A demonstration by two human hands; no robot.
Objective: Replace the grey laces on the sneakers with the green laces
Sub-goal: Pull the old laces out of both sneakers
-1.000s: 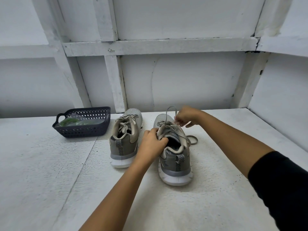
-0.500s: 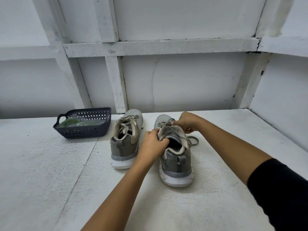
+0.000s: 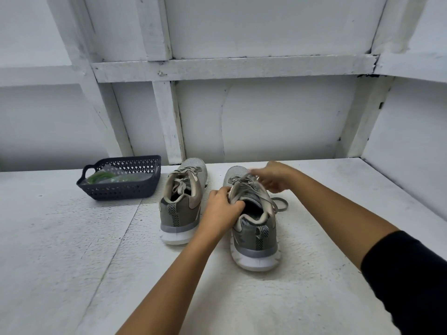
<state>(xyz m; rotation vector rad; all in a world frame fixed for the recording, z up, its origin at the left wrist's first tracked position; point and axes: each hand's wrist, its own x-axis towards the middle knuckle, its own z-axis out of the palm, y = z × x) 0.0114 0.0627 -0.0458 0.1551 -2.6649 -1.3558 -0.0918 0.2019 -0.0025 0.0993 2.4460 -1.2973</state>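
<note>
Grey lace (image 3: 269,201) of the untied sneaker (image 3: 254,230) is found pinched at the toe end of the lacing by the right hand (image 3: 273,177), whose fingers are bent over it. That hand is blurred, so the exact hold cannot be told. A loose loop of the same lace is seen lying on the white table (image 3: 72,250) at 3 o'clock of the shoe. The left hand (image 3: 222,206) is curled round the tongue and the 9 o'clock edge of the shoe's opening, which is gripped. The tied sneaker (image 3: 181,209) is noted just beside it at 9 o'clock, untouched, with its bow intact. Both shoes are stood on their white soles with toes pointed to 12 o'clock. A dark basket (image 3: 121,192) is placed at 9 o'clock of the tied sneaker, near it but apart. The green laces (image 3: 100,176) are observed inside it, under clear wrapping. A black sleeve (image 3: 411,274) is recorded on the right arm.
</note>
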